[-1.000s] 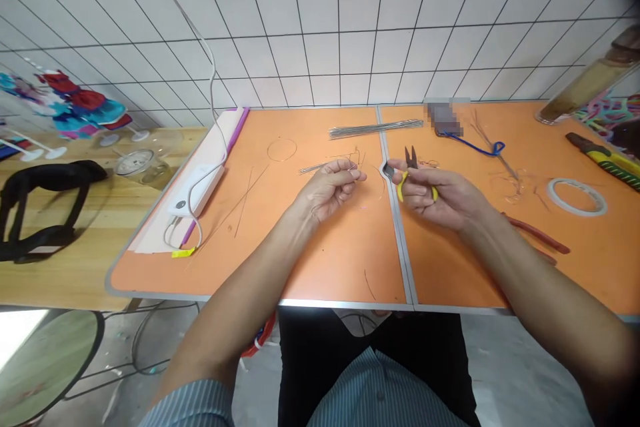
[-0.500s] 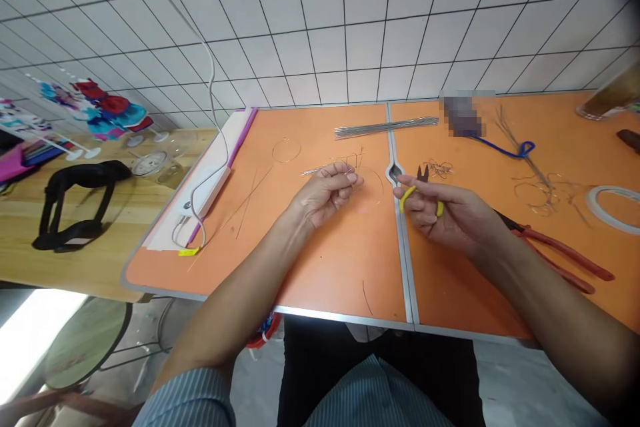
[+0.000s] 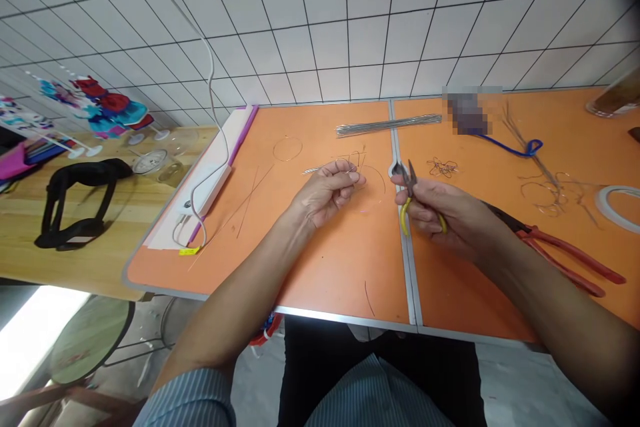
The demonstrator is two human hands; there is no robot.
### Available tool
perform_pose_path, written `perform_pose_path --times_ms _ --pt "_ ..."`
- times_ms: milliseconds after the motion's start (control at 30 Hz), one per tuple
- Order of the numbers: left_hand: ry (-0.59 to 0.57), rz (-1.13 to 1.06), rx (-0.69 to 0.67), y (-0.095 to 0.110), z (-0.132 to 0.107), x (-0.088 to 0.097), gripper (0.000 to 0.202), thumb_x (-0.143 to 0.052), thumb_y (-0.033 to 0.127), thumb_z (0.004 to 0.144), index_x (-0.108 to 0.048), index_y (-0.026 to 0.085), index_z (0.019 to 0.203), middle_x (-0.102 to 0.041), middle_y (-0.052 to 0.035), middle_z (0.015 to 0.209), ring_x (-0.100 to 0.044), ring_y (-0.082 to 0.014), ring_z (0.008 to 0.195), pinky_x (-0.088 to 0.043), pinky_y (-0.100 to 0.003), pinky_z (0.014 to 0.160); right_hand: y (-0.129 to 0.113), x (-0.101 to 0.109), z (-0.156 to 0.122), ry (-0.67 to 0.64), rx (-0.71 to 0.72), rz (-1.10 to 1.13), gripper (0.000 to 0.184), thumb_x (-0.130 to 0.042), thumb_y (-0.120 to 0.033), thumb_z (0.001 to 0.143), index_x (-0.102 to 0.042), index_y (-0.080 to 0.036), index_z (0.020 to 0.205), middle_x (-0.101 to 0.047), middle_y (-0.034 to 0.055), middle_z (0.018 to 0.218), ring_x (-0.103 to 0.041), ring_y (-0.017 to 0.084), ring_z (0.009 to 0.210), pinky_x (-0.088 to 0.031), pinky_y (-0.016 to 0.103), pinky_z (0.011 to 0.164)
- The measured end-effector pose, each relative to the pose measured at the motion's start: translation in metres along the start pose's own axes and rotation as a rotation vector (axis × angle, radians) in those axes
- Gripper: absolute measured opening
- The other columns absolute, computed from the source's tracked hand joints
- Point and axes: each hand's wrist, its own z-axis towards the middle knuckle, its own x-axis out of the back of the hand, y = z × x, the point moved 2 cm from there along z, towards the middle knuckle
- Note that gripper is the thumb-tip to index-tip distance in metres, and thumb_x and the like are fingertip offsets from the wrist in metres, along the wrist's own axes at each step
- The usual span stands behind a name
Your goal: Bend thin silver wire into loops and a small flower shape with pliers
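Note:
My left hand [image 3: 331,192] is closed in a pinch on a thin bent wire piece [image 3: 361,159], whose ends stick up and curve out past the fingertips. Its exact shape is partly hidden by my fingers. To the right, my right hand [image 3: 440,210] grips small pliers [image 3: 409,180] with yellow handles, their dark jaws pointing up and slightly apart. The pliers are apart from the wire, above the metal seam of the orange table [image 3: 325,280]. Just beyond them lies a small tangle of wire [image 3: 443,167].
A bundle of straight wires [image 3: 387,125] lies at the back. Red-handled cutters [image 3: 570,250] rest by my right forearm. A white ring [image 3: 620,208] and blue-tied wires [image 3: 533,148] are at right. A power strip [image 3: 205,190] and a wire loop [image 3: 287,148] are at left.
The pliers have turned in my right hand, so their jaws now tip left and show slightly apart. My left hand stays nearly still with the wire.

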Motion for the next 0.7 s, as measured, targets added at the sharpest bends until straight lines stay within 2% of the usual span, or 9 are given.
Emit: perform_pose_path --times_ms 67,200,267,367,500,633,700 --pt "0.002 0.002 -0.008 0.002 0.0 0.0 0.033 -0.094 0.012 0.066 -0.067 0.014 0.085 -0.078 -0.0047 0.079 -0.049 -0.0025 0.048 -0.031 -0.014 0.042 0.0 0.004 0.004 0.049 0.123 -0.073 0.023 -0.077 -0.036 0.098 -0.072 -0.023 0.116 -0.07 0.0029 0.098 -0.037 0.009 0.061 -0.028 0.022 0.047" --pt "0.046 0.011 -0.027 0.007 -0.001 0.001 0.03 -0.092 0.009 0.067 -0.067 0.014 0.084 -0.078 -0.0043 0.078 -0.049 -0.0021 0.049 -0.03 -0.014 0.043 0.01 0.005 0.007 0.042 0.334 -0.346 0.013 -0.063 -0.038 0.108 -0.064 -0.026 0.113 -0.075 0.0041 0.105 -0.058 0.013 0.074 -0.05 0.028 0.068" --pt "0.057 0.008 -0.032 0.009 -0.001 0.002 0.029 -0.091 0.009 0.068 -0.067 0.014 0.085 -0.078 -0.0048 0.079 -0.049 -0.0023 0.049 -0.032 -0.014 0.044 0.017 0.002 0.007 0.012 0.384 -0.524 0.016 -0.056 -0.039 0.111 -0.064 -0.025 0.112 -0.075 0.0056 0.107 -0.064 0.016 0.083 -0.055 0.032 0.078" --pt "0.063 0.001 -0.039 0.01 -0.001 0.003 0.029 -0.09 0.008 0.068 -0.067 0.014 0.086 -0.078 -0.0049 0.08 -0.049 -0.0023 0.049 -0.033 -0.014 0.044 0.029 0.001 0.01 -0.027 0.39 -0.686 0.021 -0.053 -0.039 0.112 -0.068 -0.024 0.114 -0.073 0.0062 0.104 -0.068 0.019 0.09 -0.058 0.036 0.085" --pt "0.069 -0.01 -0.037 0.011 0.001 0.004 0.027 -0.088 0.006 0.07 -0.066 0.014 0.084 -0.078 -0.0043 0.078 -0.048 -0.0021 0.049 -0.031 -0.015 0.044 0.043 0.005 0.016 -0.041 0.368 -0.832 0.022 -0.055 -0.037 0.108 -0.07 -0.024 0.118 -0.074 0.0059 0.103 -0.073 0.022 0.094 -0.06 0.039 0.085" --pt "0.078 -0.01 -0.037 0.012 0.002 0.004 0.027 -0.087 0.006 0.07 -0.066 0.015 0.084 -0.077 -0.0037 0.077 -0.047 -0.0023 0.048 -0.031 -0.015 0.044 0.049 0.007 0.02 -0.088 0.493 -1.054 0.021 -0.056 -0.033 0.107 -0.072 -0.025 0.118 -0.079 0.0067 0.108 -0.074 0.023 0.096 -0.058 0.04 0.087" --pt "0.077 -0.003 -0.035 0.012 0.002 0.004 0.029 -0.088 0.007 0.069 -0.065 0.015 0.084 -0.076 -0.0031 0.077 -0.047 -0.0022 0.049 -0.03 -0.015 0.044 0.05 0.006 0.021 -0.119 0.565 -1.084 0.021 -0.054 -0.028 0.107 -0.072 -0.025 0.117 -0.08 0.0072 0.115 -0.075 0.022 0.098 -0.059 0.039 0.089"
